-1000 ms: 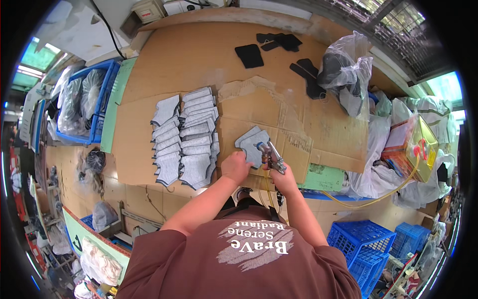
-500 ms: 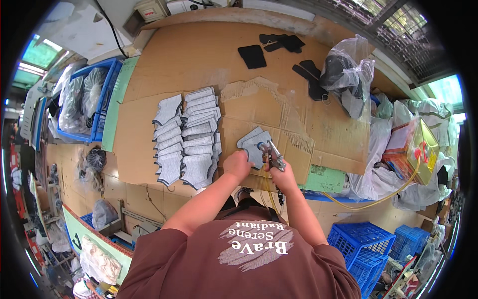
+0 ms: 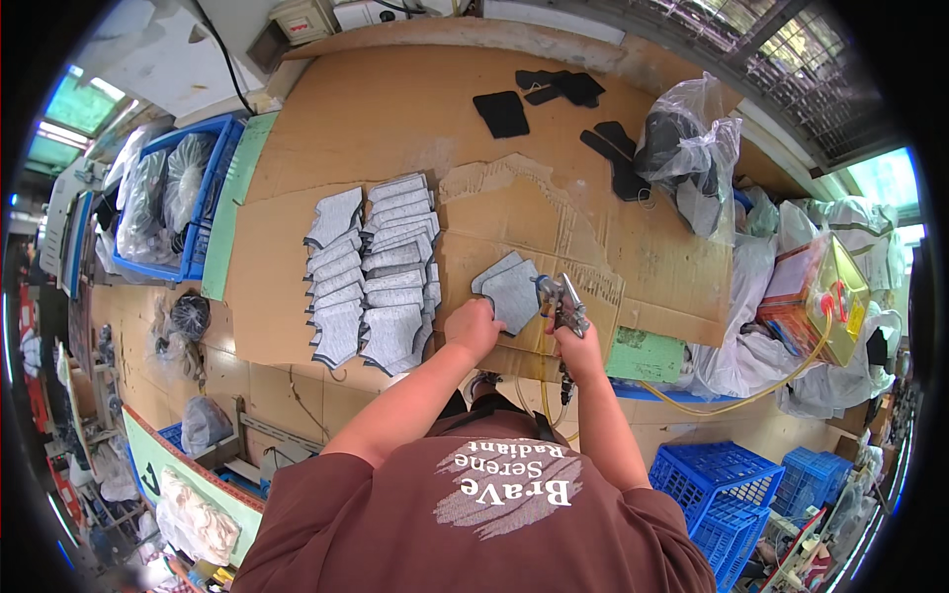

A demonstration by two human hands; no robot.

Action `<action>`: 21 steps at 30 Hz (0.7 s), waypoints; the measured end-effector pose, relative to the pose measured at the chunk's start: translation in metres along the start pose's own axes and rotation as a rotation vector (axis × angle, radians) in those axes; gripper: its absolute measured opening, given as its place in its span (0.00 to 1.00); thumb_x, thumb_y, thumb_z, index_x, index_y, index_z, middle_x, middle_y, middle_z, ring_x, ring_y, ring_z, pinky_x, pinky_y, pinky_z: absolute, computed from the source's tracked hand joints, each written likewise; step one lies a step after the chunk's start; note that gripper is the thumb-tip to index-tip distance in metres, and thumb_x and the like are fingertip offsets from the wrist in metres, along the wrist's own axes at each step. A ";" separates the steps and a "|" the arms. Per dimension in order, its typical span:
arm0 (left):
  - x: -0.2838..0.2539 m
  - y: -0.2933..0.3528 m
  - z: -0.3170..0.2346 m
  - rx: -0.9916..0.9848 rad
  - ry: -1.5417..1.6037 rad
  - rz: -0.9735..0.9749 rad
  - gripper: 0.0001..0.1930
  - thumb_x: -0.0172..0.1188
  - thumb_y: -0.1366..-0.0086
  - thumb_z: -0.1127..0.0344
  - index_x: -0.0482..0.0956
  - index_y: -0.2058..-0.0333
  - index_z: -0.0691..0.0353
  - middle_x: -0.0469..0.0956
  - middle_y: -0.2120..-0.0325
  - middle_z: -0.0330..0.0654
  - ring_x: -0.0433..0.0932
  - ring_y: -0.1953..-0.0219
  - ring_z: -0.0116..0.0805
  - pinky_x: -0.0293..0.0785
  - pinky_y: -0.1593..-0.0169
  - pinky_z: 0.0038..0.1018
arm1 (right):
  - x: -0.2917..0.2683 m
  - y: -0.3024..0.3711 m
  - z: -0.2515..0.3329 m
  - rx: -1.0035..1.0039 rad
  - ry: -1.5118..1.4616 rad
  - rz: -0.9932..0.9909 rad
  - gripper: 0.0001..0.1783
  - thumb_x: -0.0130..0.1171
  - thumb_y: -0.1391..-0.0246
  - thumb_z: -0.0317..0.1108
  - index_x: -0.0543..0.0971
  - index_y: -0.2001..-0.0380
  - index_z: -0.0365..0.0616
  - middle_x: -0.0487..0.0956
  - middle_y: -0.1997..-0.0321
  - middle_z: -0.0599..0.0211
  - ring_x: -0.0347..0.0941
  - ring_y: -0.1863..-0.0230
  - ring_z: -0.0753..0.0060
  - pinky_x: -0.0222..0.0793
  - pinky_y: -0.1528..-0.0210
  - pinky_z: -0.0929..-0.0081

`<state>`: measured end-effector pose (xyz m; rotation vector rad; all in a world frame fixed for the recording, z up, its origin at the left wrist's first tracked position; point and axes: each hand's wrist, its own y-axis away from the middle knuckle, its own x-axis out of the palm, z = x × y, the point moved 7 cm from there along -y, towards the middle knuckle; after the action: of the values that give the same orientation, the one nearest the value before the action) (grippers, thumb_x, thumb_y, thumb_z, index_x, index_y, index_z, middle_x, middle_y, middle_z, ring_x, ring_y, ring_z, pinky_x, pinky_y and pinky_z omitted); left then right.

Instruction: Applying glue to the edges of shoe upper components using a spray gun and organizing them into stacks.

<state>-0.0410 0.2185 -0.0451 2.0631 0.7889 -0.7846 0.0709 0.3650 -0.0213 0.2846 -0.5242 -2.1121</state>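
My right hand (image 3: 576,344) is wrapped round the grip of a silver spray gun (image 3: 566,304) with a blue part at its nozzle. The gun is tilted just right of a grey fabric piece (image 3: 511,299) on the cardboard. At that piece's lower left edge, my left hand (image 3: 473,329) is closed, its fingertips pinching the border. A second grey piece (image 3: 499,269) lies partly under the first. To the left, dark-edged grey pieces overlap in two columns, a left column (image 3: 334,282) and a right column (image 3: 398,267).
Cardboard (image 3: 395,109) covers the table. Black pieces (image 3: 501,114) lie at its far side, near a clear plastic bag (image 3: 692,148). A yellow hose (image 3: 732,410) runs to a metal can (image 3: 816,296) at right. Blue crates (image 3: 717,474) stand at lower right, and a blue bin (image 3: 213,212) at left.
My right hand has moved right with the spray gun, away from over the grey piece, uncovering more of it. My left hand has stayed at the piece's edge.
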 end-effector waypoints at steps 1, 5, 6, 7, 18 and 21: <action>0.000 0.000 -0.001 0.003 -0.002 -0.004 0.15 0.63 0.53 0.59 0.76 0.72 0.65 0.76 0.68 0.50 0.75 0.64 0.48 0.71 0.62 0.38 | 0.001 0.000 -0.001 -0.001 0.000 -0.001 0.12 0.44 0.58 0.23 0.73 0.67 0.38 0.72 0.75 0.69 0.68 0.70 0.77 0.64 0.64 0.79; -0.001 0.000 -0.001 -0.006 -0.002 -0.004 0.15 0.64 0.53 0.59 0.76 0.72 0.65 0.76 0.69 0.50 0.75 0.64 0.48 0.71 0.62 0.38 | 0.015 0.007 0.000 0.027 0.114 0.068 0.13 0.44 0.59 0.23 0.73 0.66 0.38 0.73 0.74 0.70 0.67 0.71 0.77 0.63 0.65 0.79; 0.000 0.000 0.000 -0.007 -0.001 -0.005 0.15 0.64 0.53 0.59 0.76 0.72 0.65 0.76 0.69 0.50 0.75 0.64 0.48 0.71 0.62 0.38 | 0.020 0.009 0.003 0.030 0.141 0.085 0.13 0.45 0.59 0.23 0.73 0.66 0.39 0.73 0.74 0.70 0.67 0.71 0.78 0.63 0.66 0.79; 0.001 -0.001 0.000 -0.009 0.000 0.001 0.14 0.63 0.53 0.59 0.76 0.72 0.65 0.76 0.69 0.50 0.75 0.64 0.48 0.71 0.62 0.38 | 0.023 0.012 0.006 0.030 0.142 0.087 0.13 0.45 0.59 0.23 0.73 0.66 0.39 0.73 0.74 0.70 0.67 0.71 0.78 0.63 0.66 0.79; 0.000 0.001 -0.002 0.005 0.026 -0.015 0.14 0.63 0.53 0.59 0.77 0.73 0.65 0.75 0.68 0.51 0.75 0.64 0.49 0.71 0.62 0.39 | 0.002 0.002 -0.003 -0.014 0.052 0.025 0.11 0.45 0.57 0.24 0.73 0.67 0.40 0.73 0.75 0.71 0.65 0.74 0.81 0.63 0.69 0.80; 0.002 0.000 0.000 -0.006 0.023 -0.008 0.14 0.63 0.53 0.59 0.77 0.73 0.64 0.75 0.68 0.50 0.75 0.63 0.48 0.71 0.61 0.38 | 0.002 0.002 -0.004 -0.023 0.073 0.019 0.11 0.46 0.57 0.24 0.73 0.67 0.40 0.73 0.74 0.71 0.65 0.74 0.81 0.63 0.69 0.81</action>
<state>-0.0396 0.2192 -0.0469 2.0686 0.8115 -0.7633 0.0727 0.3613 -0.0238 0.3408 -0.4581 -2.0802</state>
